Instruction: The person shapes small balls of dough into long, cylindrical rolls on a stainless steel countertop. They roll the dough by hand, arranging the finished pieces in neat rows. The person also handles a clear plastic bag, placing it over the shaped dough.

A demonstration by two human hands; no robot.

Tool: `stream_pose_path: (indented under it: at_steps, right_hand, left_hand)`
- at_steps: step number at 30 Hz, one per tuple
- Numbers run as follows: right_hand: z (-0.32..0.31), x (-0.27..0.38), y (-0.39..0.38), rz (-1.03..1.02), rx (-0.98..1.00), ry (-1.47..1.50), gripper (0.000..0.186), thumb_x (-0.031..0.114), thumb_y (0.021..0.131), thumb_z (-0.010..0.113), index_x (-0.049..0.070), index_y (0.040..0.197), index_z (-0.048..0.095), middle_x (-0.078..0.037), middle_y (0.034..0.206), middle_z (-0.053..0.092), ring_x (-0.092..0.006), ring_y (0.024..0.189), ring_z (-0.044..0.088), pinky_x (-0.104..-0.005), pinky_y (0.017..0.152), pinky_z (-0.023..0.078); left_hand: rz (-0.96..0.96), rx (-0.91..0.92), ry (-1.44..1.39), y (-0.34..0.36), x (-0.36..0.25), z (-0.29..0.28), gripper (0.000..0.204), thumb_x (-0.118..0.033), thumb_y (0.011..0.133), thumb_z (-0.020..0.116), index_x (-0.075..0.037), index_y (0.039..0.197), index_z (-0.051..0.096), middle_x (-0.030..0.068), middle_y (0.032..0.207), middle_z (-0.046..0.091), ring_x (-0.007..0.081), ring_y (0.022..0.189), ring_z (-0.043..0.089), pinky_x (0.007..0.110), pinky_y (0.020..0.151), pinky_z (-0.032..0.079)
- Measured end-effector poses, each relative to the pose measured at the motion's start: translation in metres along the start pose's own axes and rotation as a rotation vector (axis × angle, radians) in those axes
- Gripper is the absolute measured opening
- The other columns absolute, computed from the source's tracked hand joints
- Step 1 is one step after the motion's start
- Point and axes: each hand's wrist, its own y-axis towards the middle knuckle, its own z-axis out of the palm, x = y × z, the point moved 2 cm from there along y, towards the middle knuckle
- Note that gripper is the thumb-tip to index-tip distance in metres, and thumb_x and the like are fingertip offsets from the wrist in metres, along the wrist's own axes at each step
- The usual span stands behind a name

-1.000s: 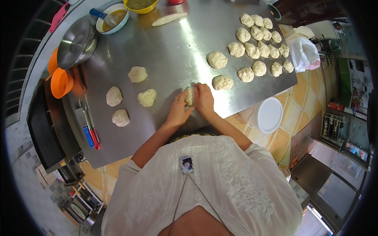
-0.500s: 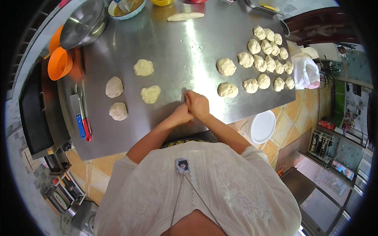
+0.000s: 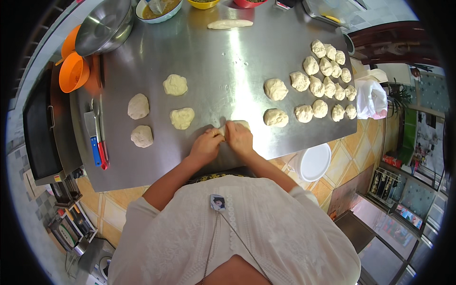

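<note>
A small piece of dough (image 3: 231,125) is pinched between the left hand (image 3: 205,146) and the right hand (image 3: 240,138), whose fingers are closed round it at the near edge of a stainless steel table (image 3: 213,61). Just left of the grip, four flattened dough rounds (image 3: 182,118) are laid on the bare metal. To the right of it, two larger dough balls (image 3: 276,117) are set, and farther right a cluster of smaller dough balls (image 3: 327,80) is ranged. Well beyond the hands, an elongated dough strip (image 3: 230,23) is seen near bowls at the far edge. At the far left, a steel mixing bowl (image 3: 102,26), orange bowls (image 3: 73,73) and a blue-and-red handled scraper (image 3: 97,142) are placed. Below and right of the grip, a white round lid (image 3: 314,161) is seen over a tiled floor (image 3: 339,156). A white plastic bag (image 3: 371,99) is bunched past the table's right end.
</note>
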Motion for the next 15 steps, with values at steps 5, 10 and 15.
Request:
stream_pose_path:
  at_steps: [5,10,15]
  right_hand:
    - [0.030,-0.026,0.130,-0.040,0.021,-0.022,0.023,0.018,0.086,0.056,0.008,0.107,0.058,-0.007,0.089,0.063,-0.0277,0.086,0.063,-0.0462,0.077,0.050]
    - [0.013,-0.014,0.056,-0.001,0.024,0.029,0.057,0.027,0.091,0.051,0.006,0.144,0.045,-0.014,0.152,0.040,-0.0329,0.144,0.033,-0.0589,0.113,0.027]
    - [0.004,-0.020,-0.008,0.056,0.244,-0.127,0.066,0.033,0.092,0.051,0.007,0.152,0.038,-0.010,0.161,0.031,-0.0314,0.151,0.022,-0.0623,0.116,0.019]
  left_hand:
    - [-0.086,-0.593,0.231,0.117,-0.002,-0.054,0.017,-0.010,0.090,0.055,-0.003,0.103,0.062,0.0165,0.101,0.060,0.0383,0.096,0.058,0.046,0.079,0.048]
    - [0.090,-0.398,0.233,0.084,-0.008,0.007,0.056,-0.028,0.095,0.053,-0.002,0.144,0.047,0.0182,0.151,0.045,0.0339,0.145,0.034,0.056,0.116,0.024]
    - [-0.055,-0.169,0.377,0.047,-0.010,0.037,0.070,-0.043,0.096,0.048,-0.003,0.152,0.037,0.0145,0.159,0.034,0.0293,0.151,0.025,0.064,0.116,0.015]
